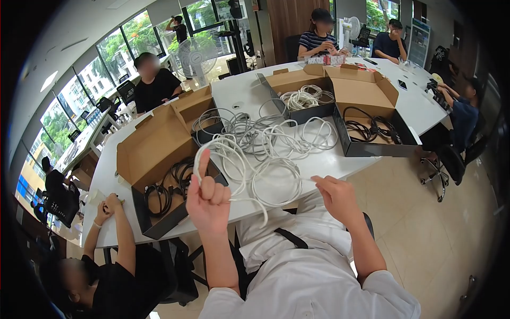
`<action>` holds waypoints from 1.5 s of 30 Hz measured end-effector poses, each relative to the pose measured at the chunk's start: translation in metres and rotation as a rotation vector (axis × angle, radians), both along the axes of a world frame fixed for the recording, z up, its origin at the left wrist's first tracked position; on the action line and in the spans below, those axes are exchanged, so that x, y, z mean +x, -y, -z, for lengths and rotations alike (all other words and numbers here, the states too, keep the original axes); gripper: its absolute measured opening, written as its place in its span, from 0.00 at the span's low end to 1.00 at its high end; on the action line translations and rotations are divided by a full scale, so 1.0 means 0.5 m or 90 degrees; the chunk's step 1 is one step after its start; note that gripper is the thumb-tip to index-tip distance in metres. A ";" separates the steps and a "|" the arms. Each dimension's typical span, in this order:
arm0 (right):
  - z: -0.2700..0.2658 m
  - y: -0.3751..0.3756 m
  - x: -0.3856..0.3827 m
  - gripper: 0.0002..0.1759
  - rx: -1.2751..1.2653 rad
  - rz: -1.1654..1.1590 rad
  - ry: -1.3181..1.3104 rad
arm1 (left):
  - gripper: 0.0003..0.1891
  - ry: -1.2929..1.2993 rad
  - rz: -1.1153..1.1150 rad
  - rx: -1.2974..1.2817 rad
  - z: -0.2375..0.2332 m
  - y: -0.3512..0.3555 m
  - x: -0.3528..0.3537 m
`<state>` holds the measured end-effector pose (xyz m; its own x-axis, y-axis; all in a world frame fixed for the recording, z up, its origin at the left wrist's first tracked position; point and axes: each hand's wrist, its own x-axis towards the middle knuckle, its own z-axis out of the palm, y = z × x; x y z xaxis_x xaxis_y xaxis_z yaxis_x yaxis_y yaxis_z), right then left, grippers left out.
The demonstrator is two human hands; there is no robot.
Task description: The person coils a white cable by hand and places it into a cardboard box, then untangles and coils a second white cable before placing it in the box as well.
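My left hand (208,204) is raised over the table's front edge, its index finger pointing up and its other fingers curled. It grips a white cable (234,169), which bends round the index finger and runs into loose loops on the table. One length passes out beside the fist and hangs down toward my lap. To the right, my right hand (338,199) is closed in a pinch near a round white coil (276,182). What its fingertips hold, if anything, is too small to make out. Tangled grey cables (247,130) lie behind the white loops.
Open cardboard boxes surround the cables: a left box (151,207) and a right box (377,139) with black cables, a back box (305,106) with white ones. People sit around the white table (345,167); a co-worker's hands (109,207) rest at its left edge.
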<state>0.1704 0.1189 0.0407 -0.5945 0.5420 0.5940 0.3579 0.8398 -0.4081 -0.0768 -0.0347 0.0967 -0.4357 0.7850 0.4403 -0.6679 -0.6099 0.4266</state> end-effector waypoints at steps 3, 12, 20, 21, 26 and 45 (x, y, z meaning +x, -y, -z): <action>-0.034 0.011 0.008 0.14 0.036 -0.056 0.094 | 0.32 -0.122 -0.055 -0.059 0.016 -0.027 0.020; -0.128 0.017 0.007 0.16 0.203 -0.125 0.110 | 0.37 -0.567 -0.175 -0.226 0.075 -0.081 0.097; -0.119 -0.041 0.023 0.19 0.229 -0.027 0.091 | 0.36 -0.317 0.027 -0.211 0.047 -0.059 0.005; -0.117 -0.042 0.025 0.19 0.214 -0.049 0.093 | 0.35 -0.294 0.022 -0.198 0.041 -0.056 -0.001; -0.125 -0.014 -0.006 0.18 0.219 -0.179 0.053 | 0.34 -0.299 0.128 -0.248 0.039 -0.065 0.017; -0.066 -0.044 -0.092 0.08 0.062 -0.110 -0.159 | 0.13 -0.314 0.291 -0.220 0.094 -0.096 0.102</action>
<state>0.1244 0.1410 0.0739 -0.5026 0.3794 0.7768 0.1056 0.9188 -0.3804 -0.0257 0.0133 0.0496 0.1508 0.9691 0.1951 -0.5044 -0.0943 0.8583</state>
